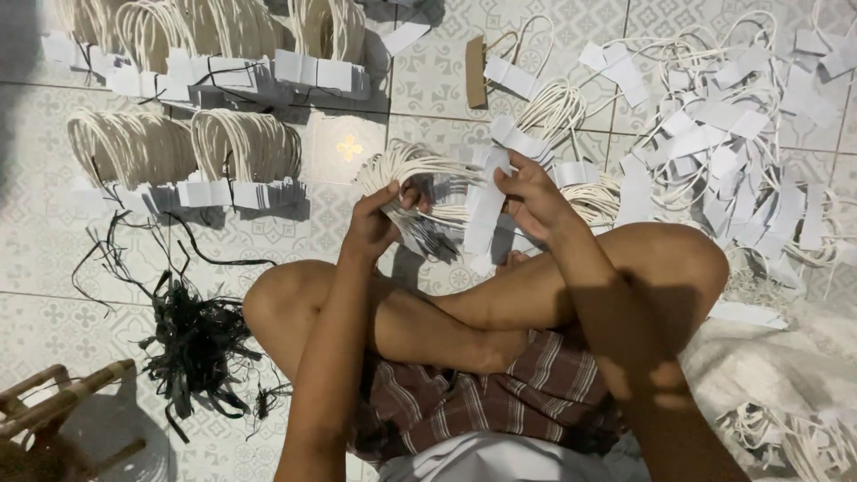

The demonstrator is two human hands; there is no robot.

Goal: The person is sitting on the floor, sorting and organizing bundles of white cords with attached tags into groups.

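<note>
The person sits cross-legged on a patterned tile floor (54,259), both hands raised over the knees. The left hand (375,223) is closed around a fanned bunch of cream cord loops (406,170), thumb pressed over the gathered strands. The right hand (531,192) pinches the white paper strips (486,210) fixed to those cords, fingers curled around the stack. The bunch hangs in the air just above the floor, in front of the knees. It looks light and limp: the cords would flop and tangle if let loose, and the paper strips seem thin and easy to crease, so a hold where strands and strips meet, as now, seems surest. Toward the far left of the floor lie finished bundles (245,147) in rows, each with its strips aligned. At the far right a loose heap of cords and strips (714,134) spreads out. Near the left knee lies a tangle of black ties (192,344), and a wooden stool (54,397) shows at the near left corner.
</note>
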